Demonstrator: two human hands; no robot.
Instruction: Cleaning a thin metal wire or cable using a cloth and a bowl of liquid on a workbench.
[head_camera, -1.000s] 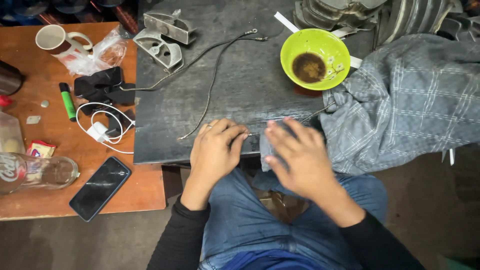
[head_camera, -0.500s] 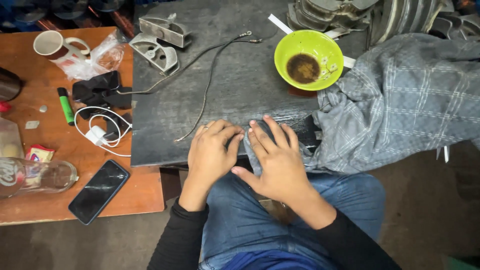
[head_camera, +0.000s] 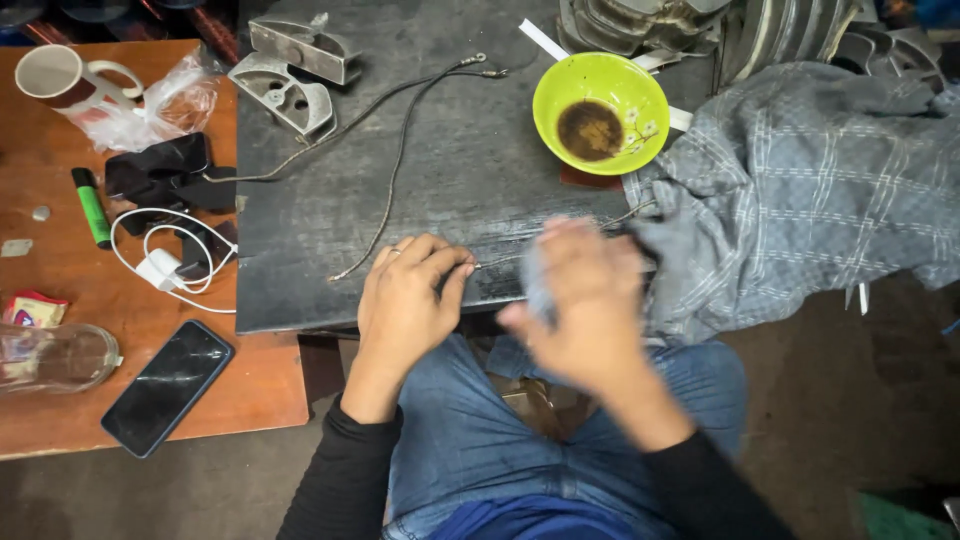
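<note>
My left hand (head_camera: 410, 290) rests on the front edge of the dark worktop (head_camera: 440, 150) and pinches a thin metal cable (head_camera: 495, 262) between thumb and fingers. That cable runs right toward a grey checked cloth (head_camera: 800, 190) heaped on the worktop's right side. My right hand (head_camera: 585, 310) is blurred by motion just right of the left hand. It grips a fold of the cloth (head_camera: 535, 280) around the cable. My legs in blue jeans are below both hands.
A green bowl (head_camera: 600, 100) of dark liquid stands behind the hands. Two more long cables (head_camera: 400, 150) and metal brackets (head_camera: 290, 75) lie on the worktop. The orange table (head_camera: 50, 280) at left holds a mug (head_camera: 55, 75), phone (head_camera: 168, 387), white charger (head_camera: 165, 260), green marker (head_camera: 92, 207) and glass jar (head_camera: 55, 357).
My right hand slid left along the cable toward the left hand, then drew back to the right and is now blurred. The left hand kept its place.
</note>
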